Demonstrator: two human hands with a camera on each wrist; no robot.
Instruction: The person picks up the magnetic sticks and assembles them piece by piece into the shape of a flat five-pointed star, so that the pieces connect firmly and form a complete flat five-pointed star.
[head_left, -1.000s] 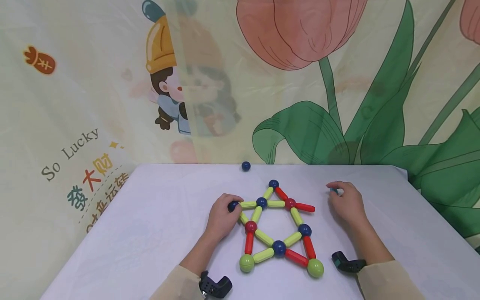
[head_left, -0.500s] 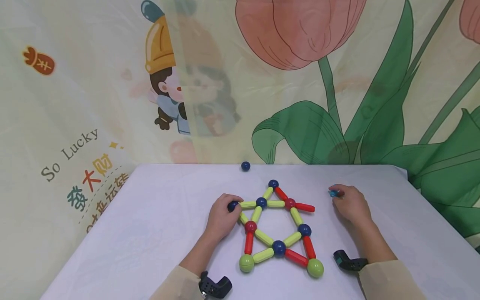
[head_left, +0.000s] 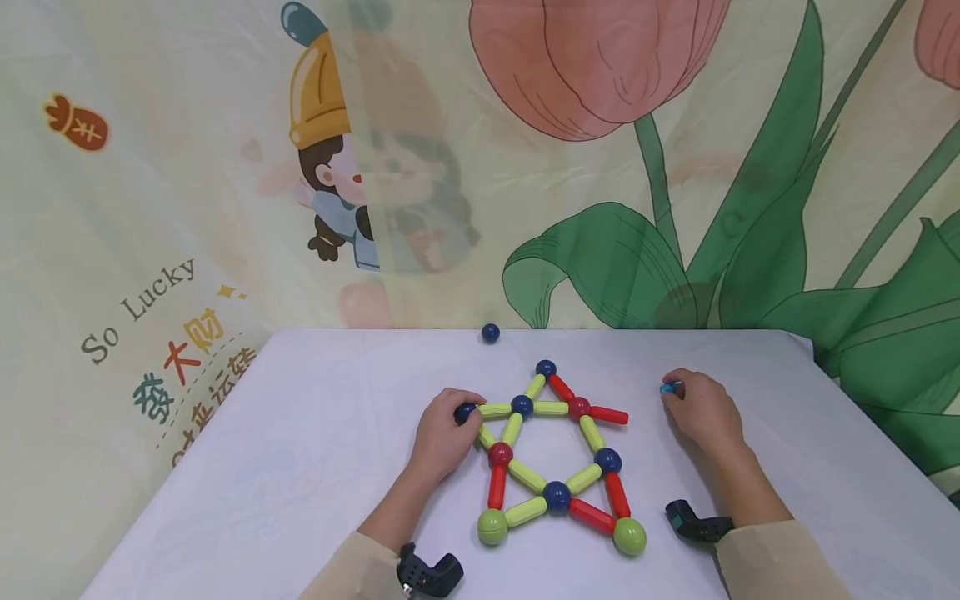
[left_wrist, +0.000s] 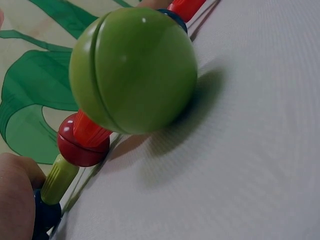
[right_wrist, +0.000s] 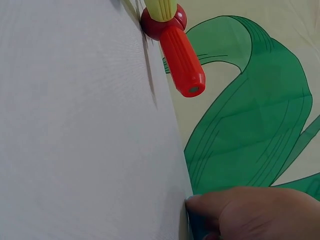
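Note:
On the white tabletop lies a frame of magnetic rods and balls, with yellow-green rods [head_left: 527, 477], red rods [head_left: 592, 515] and blue, red and green balls. My left hand [head_left: 442, 437] grips a dark blue ball [head_left: 465, 412] at the frame's left corner. Right of the frame, my right hand [head_left: 701, 408] pinches a small bright blue piece [head_left: 670, 387] between thumb and finger; its kind is mostly hidden. Nearest that hand, a red rod [right_wrist: 182, 62] sticks out from a red ball [head_left: 579, 407] with its far end loose. A green ball [left_wrist: 135, 70] fills much of the left wrist view.
A loose dark blue ball [head_left: 491, 333] sits at the table's back edge. Behind the white-covered table [head_left: 300, 500] hangs a printed cloth [head_left: 435, 150] with tulips and a cartoon figure. Each wrist wears a black device [head_left: 431, 575].
My right hand has shifted slightly right and toward me, still pinching the blue piece. My left hand has stayed on the blue ball, and the frame lies as before.

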